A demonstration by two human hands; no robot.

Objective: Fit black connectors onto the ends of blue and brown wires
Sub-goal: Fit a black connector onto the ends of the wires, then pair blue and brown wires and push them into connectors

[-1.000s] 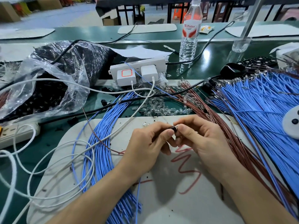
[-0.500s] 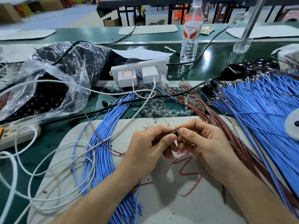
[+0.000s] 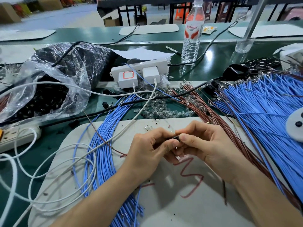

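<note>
**A:** At nine o'clock of the hands, first entry?

**B:** Bag (image 3: pixel 49 82), clear plastic, with black parts inside. Probably connectors, but too small to confirm. Next, blue wires (image 3: pixel 105 145), a bundle lying across the mat (image 3: pixel 164 207).

**A:** Centre?

**B:** Left hand (image 3: pixel 147 151), thumb and forefinger pinching the connector (image 3: pixel 176 138). Right hand (image 3: pixel 208 145), at three o'clock of it, thumb and forefinger pinching the same piece from the other side.

**A:** Handling note?

**B:** Hold the connector square, feed the terminal in straight and push until it seats. A skewed entry would likely bend it.

**A:** Unclear?

**B:** Which wire is being fitted, since fingers cover its end. Brown wires (image 3: pixel 229 128) run off-frame at four o'clock.
</note>
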